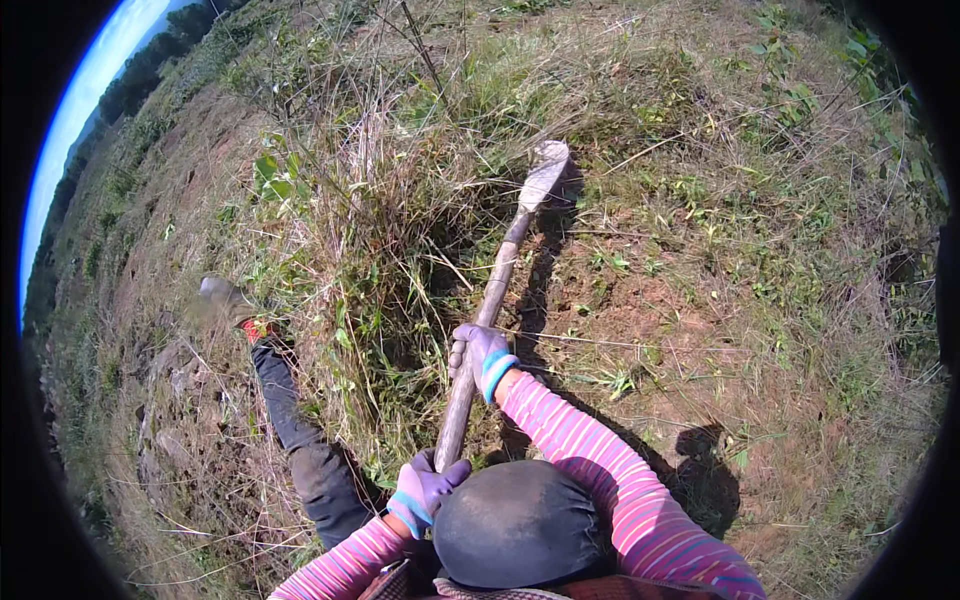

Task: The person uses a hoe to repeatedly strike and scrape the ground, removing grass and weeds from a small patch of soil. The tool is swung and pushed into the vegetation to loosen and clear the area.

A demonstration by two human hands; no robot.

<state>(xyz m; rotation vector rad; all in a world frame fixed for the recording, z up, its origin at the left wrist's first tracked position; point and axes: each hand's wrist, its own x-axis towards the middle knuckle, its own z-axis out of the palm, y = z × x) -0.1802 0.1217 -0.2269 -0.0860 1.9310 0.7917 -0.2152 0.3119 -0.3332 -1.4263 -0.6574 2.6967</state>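
Note:
Both of my hands wear purple knit gloves with blue cuffs and grip one long-handled tool. My right hand wraps the middle of its worn wooden handle. Lower down, near the butt end, my left hand closes around the same wood. The pale, dirt-covered metal blade points away from me, beside a clump of grass; I cannot tell whether it touches the ground. Dry and green grass stems stand thick to the left of the handle.
Bare reddish soil with cut stems lies right of the handle. My leg in dark trousers stretches left across the slope, ending in a shoe. A rounded dark cloth-covered shape is close below me. Rocks show at the left.

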